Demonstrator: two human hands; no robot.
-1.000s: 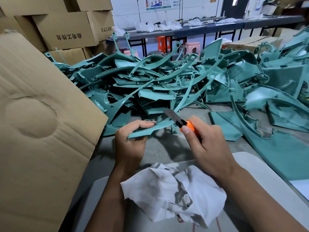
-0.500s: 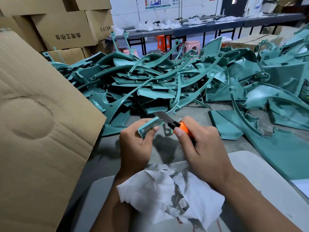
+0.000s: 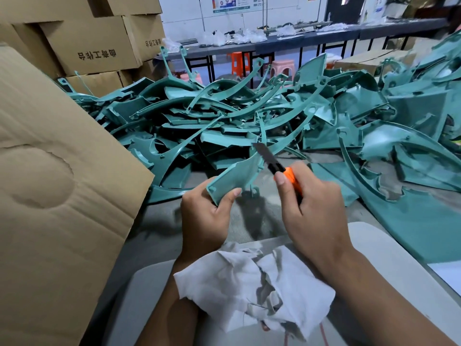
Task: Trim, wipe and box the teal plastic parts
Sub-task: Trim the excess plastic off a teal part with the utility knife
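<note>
A large cardboard box flap [image 3: 62, 196] is seen well to the left of both grips, and behind it cartons [image 3: 92, 43] are stacked. Beyond the grips, the bench [image 3: 159, 221] is covered by a tangled heap of teal plastic parts [image 3: 224, 121], with more spread out to the right. A crumpled white rag [image 3: 252, 285] is lying just below the wrists, on the near side of both grips.

One curved teal panel [image 3: 237, 174] is pinched at its lower end by the left hand [image 3: 204, 218], thumb on the near face, the rest of the piece rising up and to the right out of that grip. An orange utility knife [image 3: 290, 181] is clasped by the right hand [image 3: 314, 216], fingers wrapped round the handle and the thumb laid along it; the blade [image 3: 265, 154] is extended and is set at or just beside the panel's upper right edge, though actual contact cannot be confirmed.

Several risks are judged from this. Only one end of the panel is held, so flexing or twisting under blade pressure is likely, and a gouge could be left in the finished face. If the blade slips off the edge, it could be carried toward the left thumb, which lies near the cutting line. The long exposed blade could also be snapped by sideways load. Trimmings could be dropped onto the rag and later dragged across a part during wiping.
</note>
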